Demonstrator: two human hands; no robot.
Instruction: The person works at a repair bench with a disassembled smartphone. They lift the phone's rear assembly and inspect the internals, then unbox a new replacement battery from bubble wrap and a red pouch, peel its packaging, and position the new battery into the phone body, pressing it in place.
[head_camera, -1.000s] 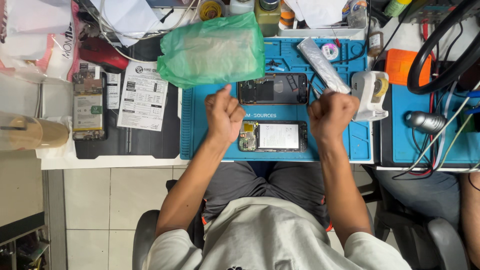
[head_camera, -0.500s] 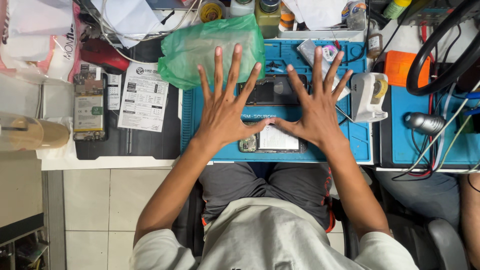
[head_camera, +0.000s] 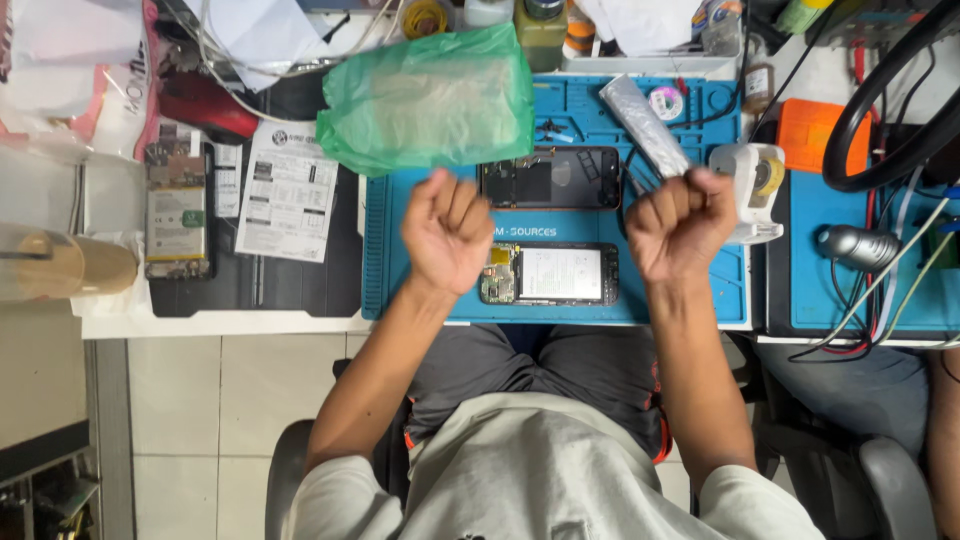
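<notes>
My left hand (head_camera: 447, 230) and my right hand (head_camera: 680, 222) are both raised as closed fists above a blue work mat (head_camera: 385, 260), holding nothing. Between them on the mat lies an opened phone (head_camera: 550, 273) with its white battery and circuit board showing. Just beyond it lies a second dark phone body (head_camera: 550, 178). My left fist hovers at the opened phone's left end, my right fist at its right end.
A green plastic bag (head_camera: 430, 98) lies at the mat's far left. A silver strip (head_camera: 645, 125) and a white tape dispenser (head_camera: 752, 185) are at the right. Another opened phone (head_camera: 175, 213) and printed sheets (head_camera: 288, 190) lie on a black mat left. Cables and tools crowd the right.
One second ago both hands were fists; half a second ago they were spread flat with fingers wide over the phones; now they are clenched into fists again and lifted.
</notes>
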